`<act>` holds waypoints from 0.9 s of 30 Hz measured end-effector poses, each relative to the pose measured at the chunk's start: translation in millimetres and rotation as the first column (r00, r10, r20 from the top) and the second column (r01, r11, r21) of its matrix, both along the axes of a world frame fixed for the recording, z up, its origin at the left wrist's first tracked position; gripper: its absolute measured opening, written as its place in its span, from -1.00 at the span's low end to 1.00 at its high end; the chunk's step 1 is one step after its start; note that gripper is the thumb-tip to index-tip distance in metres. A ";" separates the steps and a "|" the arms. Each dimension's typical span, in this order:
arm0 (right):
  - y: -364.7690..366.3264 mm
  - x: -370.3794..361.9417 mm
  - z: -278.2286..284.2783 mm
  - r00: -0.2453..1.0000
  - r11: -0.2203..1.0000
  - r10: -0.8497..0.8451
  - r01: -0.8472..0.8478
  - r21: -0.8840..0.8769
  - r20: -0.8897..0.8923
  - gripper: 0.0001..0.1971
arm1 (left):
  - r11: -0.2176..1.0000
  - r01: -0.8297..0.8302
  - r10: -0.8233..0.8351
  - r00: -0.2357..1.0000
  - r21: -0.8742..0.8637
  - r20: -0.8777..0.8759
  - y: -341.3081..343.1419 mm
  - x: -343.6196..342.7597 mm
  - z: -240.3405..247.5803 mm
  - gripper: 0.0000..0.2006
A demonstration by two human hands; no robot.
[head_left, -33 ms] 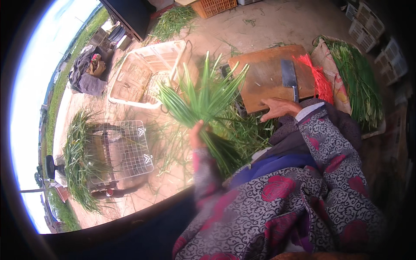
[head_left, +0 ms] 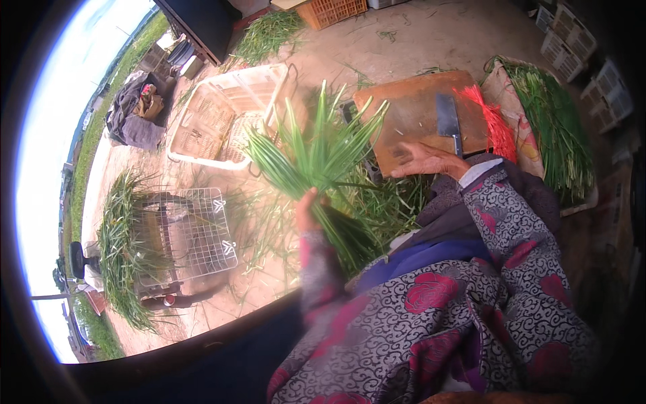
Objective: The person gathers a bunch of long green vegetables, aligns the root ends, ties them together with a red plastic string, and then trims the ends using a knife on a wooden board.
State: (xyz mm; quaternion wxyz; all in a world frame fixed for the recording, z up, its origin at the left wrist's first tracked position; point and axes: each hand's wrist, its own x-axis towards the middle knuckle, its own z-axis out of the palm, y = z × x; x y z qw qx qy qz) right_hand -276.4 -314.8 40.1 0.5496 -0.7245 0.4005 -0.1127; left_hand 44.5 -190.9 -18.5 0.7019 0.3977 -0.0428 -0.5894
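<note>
Closed around a bunch of long green leafy stalks (head_left: pixel 306 158), my left hand (head_left: pixel 309 210) holds it at the middle, with the upper ends fanned out and the lower part pointing toward my lap. My right hand (head_left: pixel 434 160) is empty, its fingers spread over the near edge of a brown wooden board (head_left: pixel 397 111). A cleaver (head_left: pixel 447 118) lies on that board just beyond the hand, its handle toward me. Beside the cleaver, a bundle of red ties (head_left: pixel 494 124) lies along the board's right edge.
Loose green leaves (head_left: pixel 397 209) lie below the board. A pale plastic crate (head_left: pixel 222 87) stands ahead left, near a wire rack (head_left: pixel 202 229) with greens (head_left: pixel 124 249) on its far end. More stalks (head_left: pixel 555 128) are heaped at right. An orange crate (head_left: pixel 333 10) stands at the back.
My right hand has shifted a little forward and left over the board's near edge, fingers still spread. My left hand and the bunch have hardly moved.
</note>
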 end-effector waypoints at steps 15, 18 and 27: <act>-56.2 62.8 69.9 0.770 0.944 -0.300 0.153 0.292 0.564 -0.69 | 0.977 0.210 -0.214 0.970 0.042 0.113 -1.4 -25.9 -23.4 -0.65; -76.4 32.2 26.6 0.932 0.886 -0.281 0.343 -0.312 0.227 -0.69 | 0.991 0.127 -0.135 0.972 0.053 0.193 -12.3 -11.0 -44.1 -0.71; -38.5 50.4 -11.0 0.997 0.970 -0.078 0.081 -0.228 0.021 -0.59 | 0.982 0.161 -0.186 0.897 0.096 0.401 3.6 -14.3 -23.0 -0.69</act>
